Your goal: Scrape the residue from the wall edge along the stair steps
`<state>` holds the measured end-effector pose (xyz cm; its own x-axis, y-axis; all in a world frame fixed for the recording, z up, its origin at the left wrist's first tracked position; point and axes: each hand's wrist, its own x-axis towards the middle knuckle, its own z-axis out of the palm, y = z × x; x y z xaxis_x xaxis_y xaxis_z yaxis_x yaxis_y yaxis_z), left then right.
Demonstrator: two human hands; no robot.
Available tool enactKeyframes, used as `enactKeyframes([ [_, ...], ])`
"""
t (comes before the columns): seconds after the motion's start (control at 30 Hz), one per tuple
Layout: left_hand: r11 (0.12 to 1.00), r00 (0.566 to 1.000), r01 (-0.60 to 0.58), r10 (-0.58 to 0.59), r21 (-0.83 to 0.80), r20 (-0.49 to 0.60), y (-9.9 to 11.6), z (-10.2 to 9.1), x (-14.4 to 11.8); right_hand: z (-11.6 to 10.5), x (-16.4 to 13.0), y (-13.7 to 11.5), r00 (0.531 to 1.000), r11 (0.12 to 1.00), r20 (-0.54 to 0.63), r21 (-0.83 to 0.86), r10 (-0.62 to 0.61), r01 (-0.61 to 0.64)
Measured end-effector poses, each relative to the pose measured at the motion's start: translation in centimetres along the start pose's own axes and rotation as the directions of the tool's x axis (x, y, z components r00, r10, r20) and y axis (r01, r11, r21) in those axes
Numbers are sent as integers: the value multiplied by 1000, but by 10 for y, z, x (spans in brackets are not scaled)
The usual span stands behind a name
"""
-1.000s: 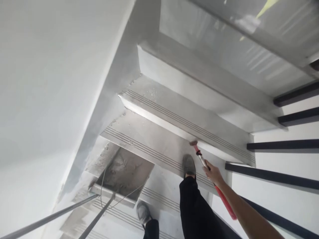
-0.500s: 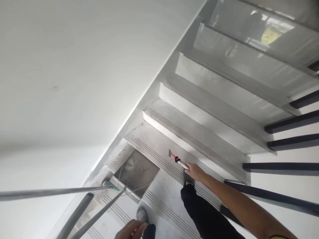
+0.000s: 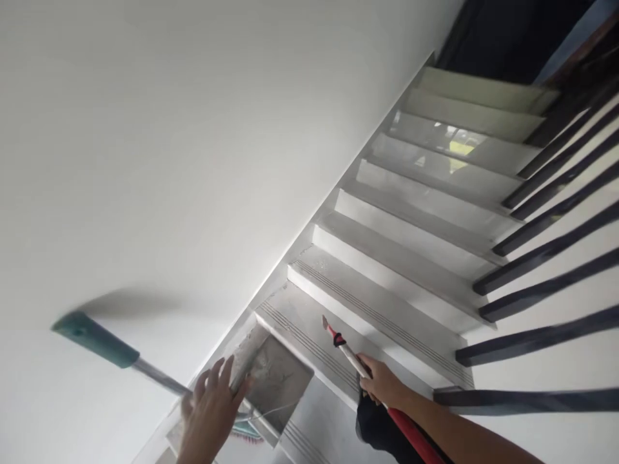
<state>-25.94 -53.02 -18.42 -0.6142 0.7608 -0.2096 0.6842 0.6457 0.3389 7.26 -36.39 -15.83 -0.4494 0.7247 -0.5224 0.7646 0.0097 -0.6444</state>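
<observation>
My right hand (image 3: 382, 385) is closed around a red and white pole (image 3: 352, 358). Its narrow tip, with a black band just below it, points up over a step, and the red lower part runs down past my wrist. My left hand (image 3: 210, 409) is raised at the lower left with fingers spread. Beside it, partly hidden by it, is a metal pole with a teal grip (image 3: 104, 341); whether the hand touches the pole I cannot tell. Below the left hand, a teal head with reddish bristles (image 3: 249, 430) shows in part.
Pale stairs (image 3: 387, 290) climb to the upper right between a white wall (image 3: 145, 161) and dark railing bars (image 3: 541, 345). One step has an exposed rough grey patch (image 3: 283, 380) with a thin cord across it. My dark-clothed leg (image 3: 377, 425) is on the steps.
My view has tilted up the stairs. My left hand has risen from the bottom edge and opened. The teal grip has come into view at left; my right hand still holds the pole.
</observation>
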Motion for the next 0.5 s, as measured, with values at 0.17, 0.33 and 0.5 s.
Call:
enactKeyframes([
  [0.17, 990, 982, 87, -66, -111, 177, 11, -22, -3, 11, -47, -46, 997, 999, -58, -20, -42, 41],
  [0.33, 967, 989, 87, -113, -240, -97, 23, -45, -30, 18, -73, -101, 866, 892, -222, -37, -448, 451],
  [0.5, 669, 965, -128, 253, -732, 62, 63, -82, -92, 45, -84, -193, 807, 803, -222, 133, -548, 582],
])
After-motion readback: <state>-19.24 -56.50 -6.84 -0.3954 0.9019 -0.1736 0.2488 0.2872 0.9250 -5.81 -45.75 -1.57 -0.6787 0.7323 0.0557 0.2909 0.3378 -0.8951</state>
